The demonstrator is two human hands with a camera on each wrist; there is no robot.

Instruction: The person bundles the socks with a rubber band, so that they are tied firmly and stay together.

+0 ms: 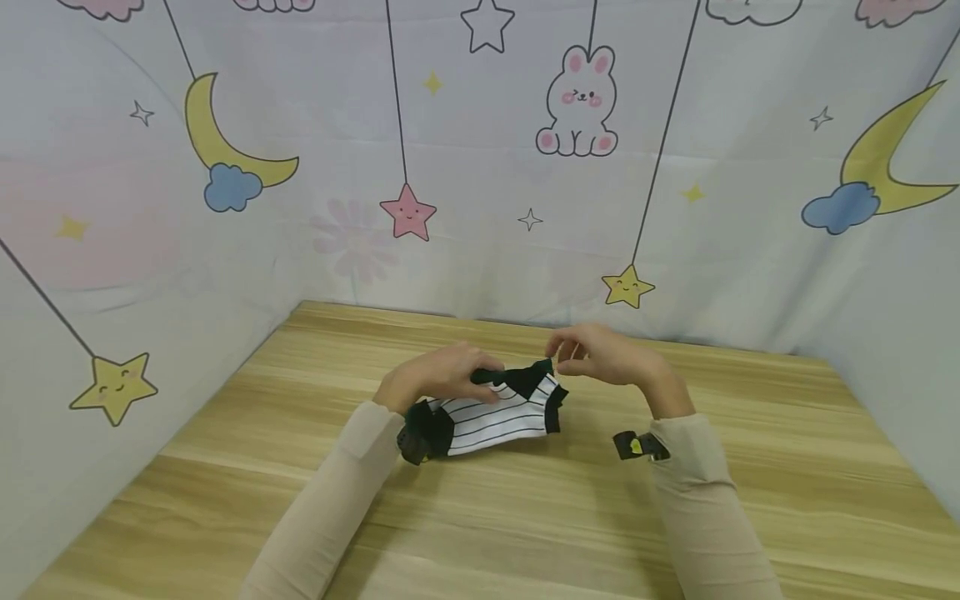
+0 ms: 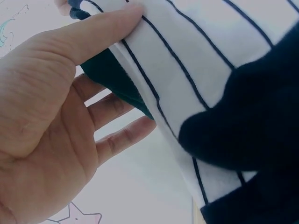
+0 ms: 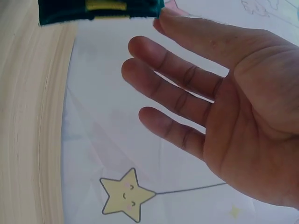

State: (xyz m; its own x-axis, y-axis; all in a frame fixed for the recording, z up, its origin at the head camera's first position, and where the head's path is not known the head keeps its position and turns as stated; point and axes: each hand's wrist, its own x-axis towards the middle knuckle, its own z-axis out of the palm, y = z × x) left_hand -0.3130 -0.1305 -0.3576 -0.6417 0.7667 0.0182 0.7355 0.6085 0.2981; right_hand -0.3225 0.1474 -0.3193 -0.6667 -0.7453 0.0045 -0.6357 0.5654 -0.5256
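Above one tabletop (image 1: 495,525), two hands meet the cloth: the left hand (image 1: 448,373) pinches one striped sock (image 1: 498,421) and one dark green piece (image 2: 110,77) behind it, while the right hand (image 1: 603,354) pinches that piece's corner, three fingers (image 3: 163,88) spread.

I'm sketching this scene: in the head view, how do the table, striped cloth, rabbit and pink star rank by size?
1. Table
2. Striped cloth, though the left hand covers part of it
3. Rabbit
4. Pink star
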